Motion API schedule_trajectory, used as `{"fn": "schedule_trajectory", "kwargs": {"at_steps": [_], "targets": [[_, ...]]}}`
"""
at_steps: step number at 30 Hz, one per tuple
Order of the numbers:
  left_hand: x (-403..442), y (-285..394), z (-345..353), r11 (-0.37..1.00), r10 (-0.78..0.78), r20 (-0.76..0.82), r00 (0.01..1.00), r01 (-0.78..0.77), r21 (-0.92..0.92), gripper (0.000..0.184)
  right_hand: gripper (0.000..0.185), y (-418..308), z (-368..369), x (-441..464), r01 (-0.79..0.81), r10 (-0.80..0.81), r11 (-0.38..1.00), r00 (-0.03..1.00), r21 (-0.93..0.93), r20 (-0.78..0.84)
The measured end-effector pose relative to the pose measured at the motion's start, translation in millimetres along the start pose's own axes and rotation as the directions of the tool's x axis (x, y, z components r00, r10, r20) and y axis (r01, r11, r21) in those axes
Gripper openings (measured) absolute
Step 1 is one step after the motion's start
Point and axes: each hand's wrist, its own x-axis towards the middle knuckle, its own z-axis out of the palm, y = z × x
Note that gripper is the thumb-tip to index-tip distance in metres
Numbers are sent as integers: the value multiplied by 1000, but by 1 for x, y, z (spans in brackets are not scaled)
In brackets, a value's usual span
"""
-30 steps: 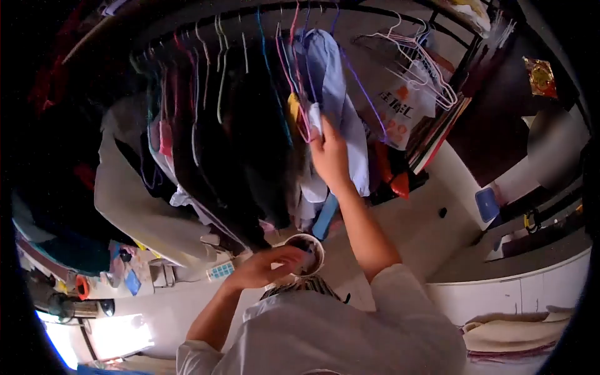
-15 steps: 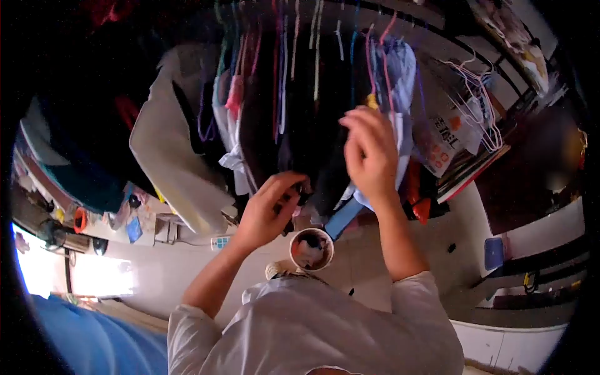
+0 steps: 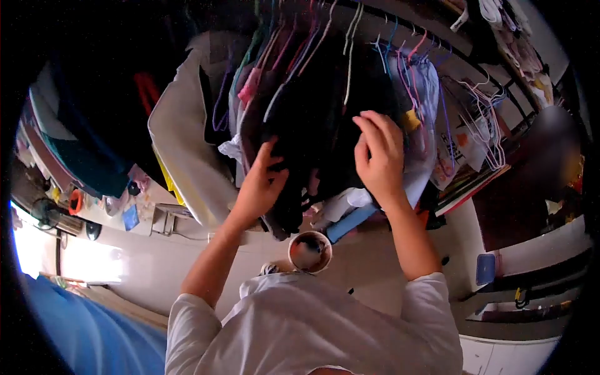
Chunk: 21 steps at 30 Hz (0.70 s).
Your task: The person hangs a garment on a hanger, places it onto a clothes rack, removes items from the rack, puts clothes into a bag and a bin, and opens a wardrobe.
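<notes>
At the left, a pale garment (image 3: 178, 128) is hung lengthwise. The left hand (image 3: 257, 187) is placed at the left edge of the dark clothes (image 3: 312, 140); its fingers are parted, no grip is seen, and contact cannot be told. The dark clothes are hung between both hands, long axis downward, neither clearly nearer. At their right, the right hand's (image 3: 382, 157) fingers are half spread, nothing held, beside a light-blue garment (image 3: 429, 90).

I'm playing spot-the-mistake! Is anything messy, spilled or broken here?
I can't see anything spilled or broken. The bare hangers at the picture's right look a bit odd: they're bunched together at different angles, while the dark clothes hang in a row. The bucket stands upright on the floor.
</notes>
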Motion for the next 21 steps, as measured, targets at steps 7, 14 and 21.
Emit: {"fn": "schedule_trajectory", "kwargs": {"at_steps": [7,14,21], "targets": [[-27,26,3,969,171,398,901,-228,98,36,16,-13,11,17,66,-16,983,962,-174,273],[-11,-7,-13,973,159,-617,771,-227,-32,25,23,-53,9,40,194,-207,971,975,140,83],[22,-17,-27,953,280,-449,848,-188,237,19,16,-55,48,58,367,-360,930,890,29,280]]}}
